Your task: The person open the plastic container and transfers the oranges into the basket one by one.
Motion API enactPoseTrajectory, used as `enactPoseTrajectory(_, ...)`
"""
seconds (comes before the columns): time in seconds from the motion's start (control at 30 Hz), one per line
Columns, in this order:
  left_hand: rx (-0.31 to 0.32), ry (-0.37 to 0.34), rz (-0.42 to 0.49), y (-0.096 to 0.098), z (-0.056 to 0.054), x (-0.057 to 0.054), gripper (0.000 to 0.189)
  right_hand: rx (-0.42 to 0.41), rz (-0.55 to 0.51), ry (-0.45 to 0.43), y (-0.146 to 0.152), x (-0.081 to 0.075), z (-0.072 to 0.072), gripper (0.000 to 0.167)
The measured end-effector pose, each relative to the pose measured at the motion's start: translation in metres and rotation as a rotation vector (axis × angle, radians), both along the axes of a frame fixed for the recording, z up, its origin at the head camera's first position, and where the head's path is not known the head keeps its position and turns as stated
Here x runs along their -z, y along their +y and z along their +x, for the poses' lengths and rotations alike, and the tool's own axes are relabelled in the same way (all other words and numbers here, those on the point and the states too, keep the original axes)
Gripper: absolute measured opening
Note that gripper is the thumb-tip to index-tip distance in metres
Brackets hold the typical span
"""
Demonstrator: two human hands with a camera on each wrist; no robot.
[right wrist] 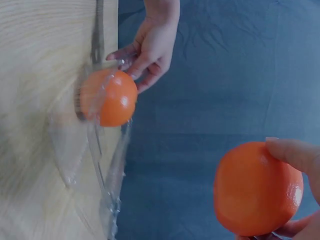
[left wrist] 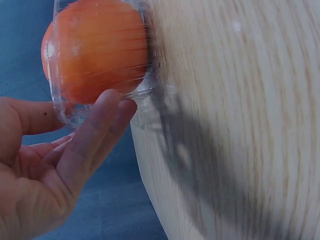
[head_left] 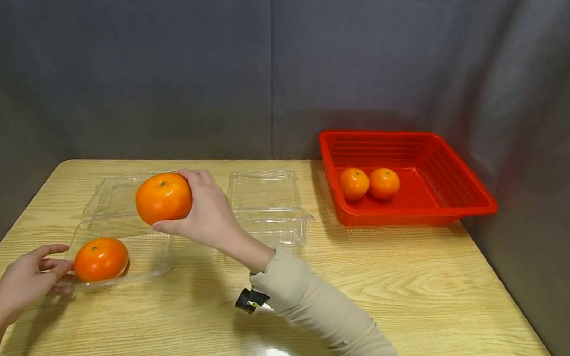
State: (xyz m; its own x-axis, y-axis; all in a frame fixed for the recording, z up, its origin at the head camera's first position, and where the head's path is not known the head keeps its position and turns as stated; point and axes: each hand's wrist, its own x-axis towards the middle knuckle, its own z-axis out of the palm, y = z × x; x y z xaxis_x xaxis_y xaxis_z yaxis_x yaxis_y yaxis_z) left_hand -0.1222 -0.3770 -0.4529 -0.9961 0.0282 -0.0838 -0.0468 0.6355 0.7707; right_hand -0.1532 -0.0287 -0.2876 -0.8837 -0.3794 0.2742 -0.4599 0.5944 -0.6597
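My right hand (head_left: 207, 209) holds a glossy orange (head_left: 163, 198) above the near-left clear plastic container, thumb below and fingers over the top in the head view. Another orange (head_left: 101, 260) sits in the left end of that open clamshell container (head_left: 157, 270). At the container's left end, my left hand (head_left: 34, 278) pinches the rim, its thumb at the edge and fingers along the outer wall. The left wrist view shows this seated orange (left wrist: 100, 50) through the plastic. From the right wrist, the held orange (right wrist: 257, 189) appears well apart from the container.
A red plastic basket (head_left: 470, 207) with two oranges (head_left: 384, 183) in its left part stands at the back right of the wooden table (head_left: 404, 289). A second open clear container (head_left: 273, 228) is at the middle back. Behind the table hangs a grey curtain (head_left: 198, 78).
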Motion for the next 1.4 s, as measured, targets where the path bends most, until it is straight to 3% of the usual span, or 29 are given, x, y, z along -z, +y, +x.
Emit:
enactPoseTrajectory(0.03, 0.002, -0.001, 0.014, -0.005, -0.002, 0.006, 0.053, 0.000, -0.006, 0.001, 0.003, -0.002, 0.000, 0.078)
enactPoseTrajectory(0.2, 0.003, -0.020, 0.016, 0.007, 0.003, -0.013, 0.052, 0.011, -0.025, 0.001, 0.018, -0.007, -0.004, 0.079)
enactPoseTrajectory(0.3, 0.005, -0.033, 0.016, 0.010, 0.004, -0.018, 0.052, 0.020, -0.045, -0.012, 0.028, -0.009, -0.006, 0.079)
enactPoseTrajectory(0.43, 0.003, -0.043, 0.020, 0.009, 0.003, -0.016, 0.052, 0.039, -0.071, -0.004, 0.043, -0.013, -0.009, 0.079)
enactPoseTrajectory(0.63, 0.008, 0.007, -0.002, 0.006, 0.002, -0.009, 0.051, 0.078, -0.102, 0.028, 0.066, -0.019, -0.015, 0.079)
enactPoseTrajectory(0.87, 0.002, -0.038, -0.012, 0.030, 0.014, -0.042, 0.046, 0.132, -0.171, 0.055, 0.090, -0.023, -0.021, 0.078)
enactPoseTrajectory(1.03, -0.005, -0.053, -0.033, 0.040, 0.019, -0.055, 0.044, 0.179, -0.203, 0.083, 0.108, -0.024, -0.027, 0.076)
enactPoseTrajectory(1.17, -0.002, -0.052, -0.036, 0.040, 0.019, -0.055, 0.044, 0.229, -0.203, 0.079, 0.123, -0.024, -0.031, 0.074)
enactPoseTrajectory(1.4, 0.004, -0.043, -0.007, 0.032, 0.016, -0.045, 0.046, 0.325, -0.198, 0.060, 0.150, -0.023, -0.037, 0.076)
